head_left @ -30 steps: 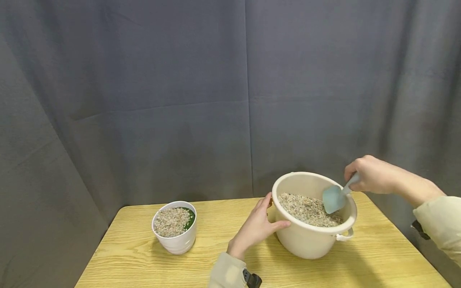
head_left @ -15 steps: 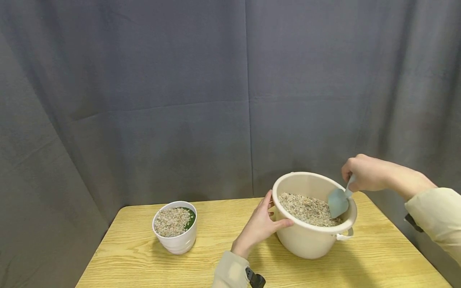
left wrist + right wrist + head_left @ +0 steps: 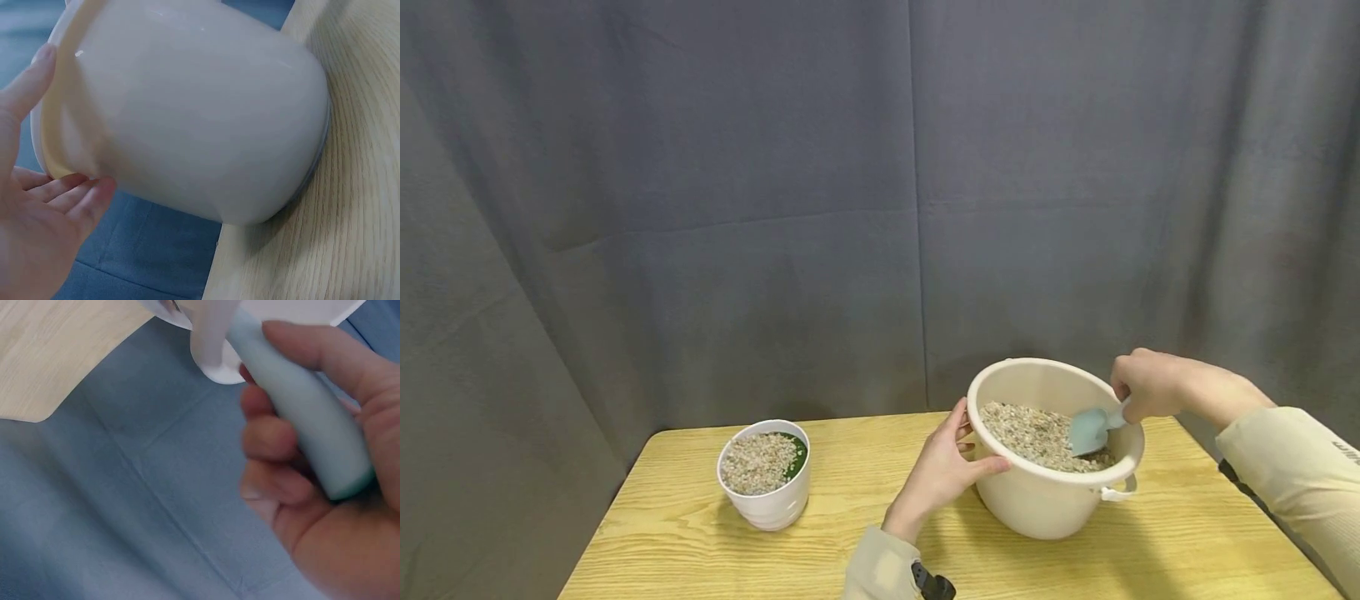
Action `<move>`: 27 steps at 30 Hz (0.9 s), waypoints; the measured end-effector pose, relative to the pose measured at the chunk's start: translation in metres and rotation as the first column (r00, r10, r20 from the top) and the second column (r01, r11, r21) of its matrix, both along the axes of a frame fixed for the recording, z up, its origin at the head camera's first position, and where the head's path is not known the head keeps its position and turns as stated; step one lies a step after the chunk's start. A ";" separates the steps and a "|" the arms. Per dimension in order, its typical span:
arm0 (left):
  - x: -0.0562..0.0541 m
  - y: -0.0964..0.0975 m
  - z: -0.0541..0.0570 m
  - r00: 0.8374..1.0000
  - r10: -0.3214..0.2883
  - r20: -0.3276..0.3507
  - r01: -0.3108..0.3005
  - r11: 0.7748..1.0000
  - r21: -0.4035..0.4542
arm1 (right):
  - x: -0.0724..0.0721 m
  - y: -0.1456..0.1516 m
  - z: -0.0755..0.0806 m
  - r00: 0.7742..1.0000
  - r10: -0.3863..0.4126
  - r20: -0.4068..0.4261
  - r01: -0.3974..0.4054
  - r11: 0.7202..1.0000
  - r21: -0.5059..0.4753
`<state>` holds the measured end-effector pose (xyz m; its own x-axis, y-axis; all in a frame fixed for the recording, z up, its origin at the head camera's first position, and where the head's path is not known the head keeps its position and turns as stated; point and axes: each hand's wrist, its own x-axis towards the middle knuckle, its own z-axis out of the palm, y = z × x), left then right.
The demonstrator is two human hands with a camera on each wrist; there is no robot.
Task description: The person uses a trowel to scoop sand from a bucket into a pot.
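Note:
A cream bucket (image 3: 1037,508) with pale gravel (image 3: 1033,433) inside stands at the right of the table. My left hand (image 3: 940,475) touches its left side, thumb and fingers spread along the rim; in the left wrist view the fingertips (image 3: 94,197) lie just under the lip. My right hand (image 3: 1161,387) grips the handle (image 3: 306,412) of a light blue-green scoop, fingers curled round it. Inside the bucket, the scoop's blade (image 3: 1088,432) is at the gravel near the right wall, its tip low against the stones.
On the left of the wooden table (image 3: 647,533) is a white pot (image 3: 771,507) with pale gravel (image 3: 756,462) over a green surface. A white handle (image 3: 1118,493) sticks out from the bucket's front right. A grey curtain (image 3: 775,250) hangs behind the table.
The right hand has come lower and the scoop's blade has shifted, now lying flatter at the gravel. The left hand, bucket and pot have hardly moved.

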<state>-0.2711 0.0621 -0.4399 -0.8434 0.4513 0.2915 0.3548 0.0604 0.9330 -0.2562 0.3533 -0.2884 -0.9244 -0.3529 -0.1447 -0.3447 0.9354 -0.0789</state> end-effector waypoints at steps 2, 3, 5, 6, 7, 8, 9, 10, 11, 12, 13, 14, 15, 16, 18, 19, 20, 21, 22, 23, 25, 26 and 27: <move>0.003 0.000 0.001 0.999 -0.008 0.038 0.007 0.999 0.042 | 0.000 0.000 -0.003 1.000 0.007 -0.017 -0.007 1.000 -0.007; 0.004 0.000 0.002 0.998 -0.012 0.056 0.009 0.998 0.062 | 0.000 0.000 -0.006 1.000 0.012 -0.026 -0.013 1.000 -0.019; 0.007 -0.001 0.003 0.996 -0.020 0.084 0.012 0.996 0.093 | 0.000 0.001 -0.010 0.999 0.020 -0.038 -0.022 0.999 -0.050; 0.007 -0.001 0.004 0.995 -0.023 0.096 0.013 0.994 0.107 | 0.000 0.002 -0.013 0.999 0.022 -0.038 -0.025 0.997 -0.070; 0.008 -0.001 0.004 0.994 -0.024 0.103 0.013 0.993 0.115 | 0.000 0.003 -0.016 0.999 0.026 -0.045 -0.030 0.996 -0.087; 0.008 -0.001 0.004 0.994 -0.024 0.109 0.011 0.993 0.120 | 0.001 0.003 -0.018 0.998 0.028 -0.054 -0.034 0.994 -0.103; 0.009 -0.001 0.004 0.993 -0.025 0.114 0.011 0.992 0.127 | 0.001 0.004 -0.021 0.997 0.040 -0.067 -0.047 0.992 -0.115; 0.009 -0.001 0.003 0.993 -0.029 0.117 0.013 0.991 0.137 | 0.001 0.005 -0.024 0.995 0.048 -0.083 -0.059 0.990 -0.125; 0.009 -0.001 0.003 0.992 -0.036 0.121 0.018 0.989 0.149 | 0.000 0.006 -0.026 0.993 0.059 -0.100 -0.073 0.988 -0.135; 0.010 -0.001 0.003 0.991 -0.042 0.124 0.022 0.987 0.160 | 0.000 0.007 -0.029 0.990 0.069 -0.119 -0.086 0.986 -0.141; 0.010 -0.002 0.003 0.991 -0.046 0.125 0.024 0.985 0.170 | -0.001 0.007 -0.031 0.987 0.079 -0.139 -0.100 0.984 -0.147; 0.011 -0.002 0.003 0.991 -0.050 0.128 0.026 0.983 0.180 | -0.001 0.008 -0.033 0.985 0.083 -0.153 -0.107 0.982 -0.156; 0.011 -0.002 0.003 0.990 -0.053 0.131 0.028 0.982 0.189 | -0.001 0.008 -0.035 0.982 0.089 -0.166 -0.116 0.980 -0.164; 0.011 -0.002 0.003 0.989 -0.056 0.134 0.028 0.980 0.196 | -0.001 0.009 -0.036 0.981 0.088 -0.174 -0.118 0.977 -0.175; 0.012 -0.002 0.003 0.988 -0.054 0.143 0.024 0.979 0.202 | -0.002 0.009 -0.039 0.981 0.083 -0.176 -0.119 0.971 -0.209; 0.012 -0.002 0.003 0.988 -0.052 0.146 0.021 0.979 0.204 | -0.002 0.010 -0.040 0.981 0.082 -0.176 -0.121 0.967 -0.224; 0.012 -0.001 0.003 0.987 -0.052 0.149 0.020 0.979 0.205 | -0.002 0.010 -0.042 0.980 0.086 -0.178 -0.127 0.963 -0.238; 0.012 -0.001 0.004 0.987 -0.051 0.151 0.019 0.978 0.207 | -0.002 0.010 -0.043 0.981 0.085 -0.177 -0.129 0.959 -0.251; 0.012 -0.001 0.004 0.987 -0.051 0.153 0.018 0.978 0.208 | -0.003 0.010 -0.044 0.980 0.083 -0.178 -0.129 0.956 -0.262; 0.012 0.000 0.004 0.987 -0.051 0.154 0.018 0.978 0.210 | -0.003 0.010 -0.045 0.981 0.078 -0.179 -0.126 0.954 -0.274; 0.013 0.000 0.004 0.986 -0.048 0.157 0.015 0.979 0.205 | -0.004 0.011 -0.047 0.982 0.070 -0.178 -0.121 0.948 -0.294; 0.013 0.000 0.004 0.986 -0.044 0.158 0.012 0.979 0.202 | -0.004 0.011 -0.049 0.983 0.064 -0.175 -0.116 0.945 -0.306; 0.013 0.000 0.004 0.986 -0.041 0.159 0.009 0.980 0.198 | -0.005 0.011 -0.050 0.984 0.052 -0.170 -0.105 0.943 -0.317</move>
